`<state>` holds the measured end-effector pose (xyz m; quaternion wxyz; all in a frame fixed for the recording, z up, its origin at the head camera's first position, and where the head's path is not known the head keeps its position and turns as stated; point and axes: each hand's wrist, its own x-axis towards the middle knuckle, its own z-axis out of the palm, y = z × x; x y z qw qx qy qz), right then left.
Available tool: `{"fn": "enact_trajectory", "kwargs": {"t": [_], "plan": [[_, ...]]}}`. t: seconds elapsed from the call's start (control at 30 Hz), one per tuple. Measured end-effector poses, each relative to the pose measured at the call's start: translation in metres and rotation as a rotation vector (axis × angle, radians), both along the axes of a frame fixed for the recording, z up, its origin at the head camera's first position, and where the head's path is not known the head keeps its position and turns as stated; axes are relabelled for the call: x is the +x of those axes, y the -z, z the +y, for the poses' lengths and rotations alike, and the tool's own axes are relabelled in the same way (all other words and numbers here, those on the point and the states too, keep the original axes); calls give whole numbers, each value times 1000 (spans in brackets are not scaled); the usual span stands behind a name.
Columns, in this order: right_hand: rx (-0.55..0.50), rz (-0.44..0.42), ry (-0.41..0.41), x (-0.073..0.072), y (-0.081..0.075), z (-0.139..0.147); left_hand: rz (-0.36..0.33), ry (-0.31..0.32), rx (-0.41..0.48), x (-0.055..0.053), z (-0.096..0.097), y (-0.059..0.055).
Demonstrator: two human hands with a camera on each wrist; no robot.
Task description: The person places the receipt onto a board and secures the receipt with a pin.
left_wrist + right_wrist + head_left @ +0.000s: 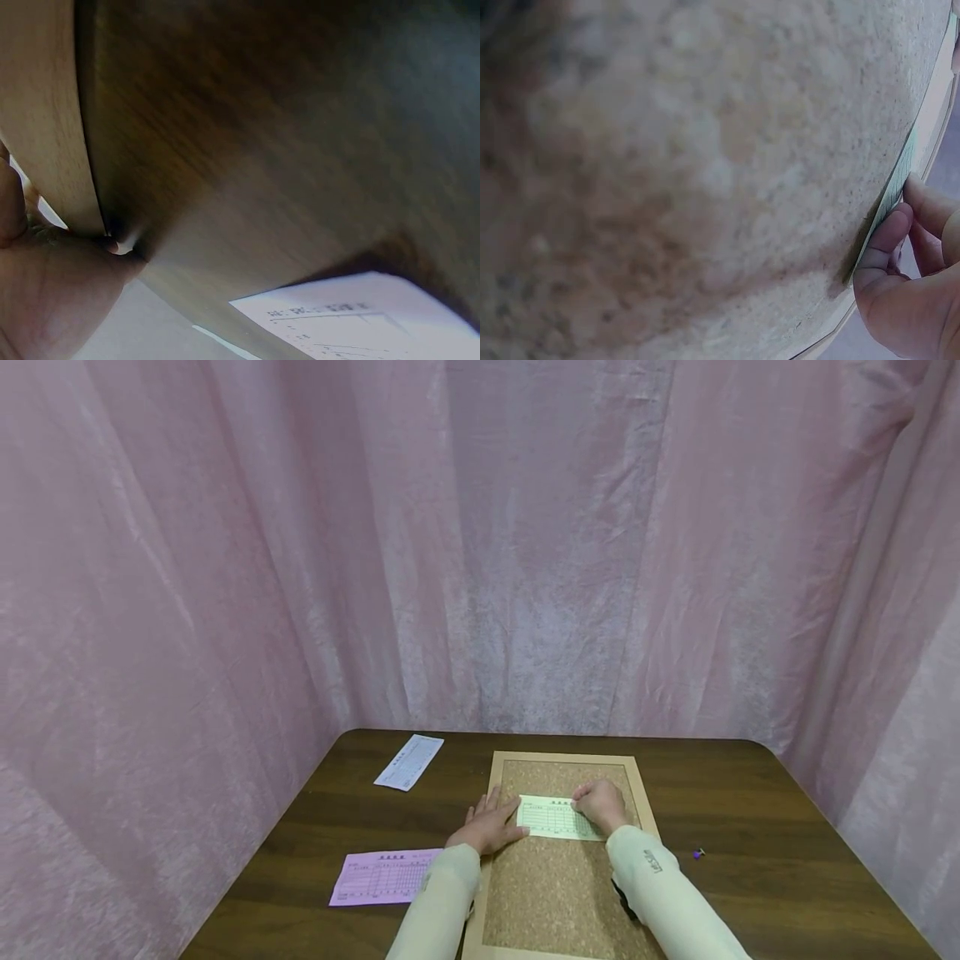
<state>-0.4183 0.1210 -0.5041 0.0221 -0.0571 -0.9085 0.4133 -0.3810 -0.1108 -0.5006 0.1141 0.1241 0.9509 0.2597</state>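
Observation:
A pale green printed slip (pixel 551 817) lies across the upper half of a wood-framed cork board (pixel 555 893). My left hand (pixel 491 827) rests at the board's left side with its fingers spread, thumb and fingertips by the slip's left end. Over the slip's right part is my right hand (pixel 600 804), its fingers curled. In the right wrist view, the thumb (pixel 889 232) and forefinger come together at the green slip (pixel 892 187). They seem to pinch something small, which they hide.
A purple printed slip (pixel 386 878) lies on the dark wooden table (pixel 765 827) left of the board. Farther back is a white slip (pixel 409 762). Small pushpins (pixel 699 853), one purple, lie right of the board. Pink curtains (pixel 555 543) hang behind the table.

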Motion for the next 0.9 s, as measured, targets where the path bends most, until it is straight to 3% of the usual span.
{"fn": "enact_trajectory", "kwargs": {"t": [0.3,0.6,0.9], "plan": [[-56,39,-35,6,3,4,9,11,-2,0,0,1],[-116,61,-57,1,11,8,17,22,0,1,-2,-3],[-139,47,-42,1,12,9,28,26,-24,0,-2,1]]}}
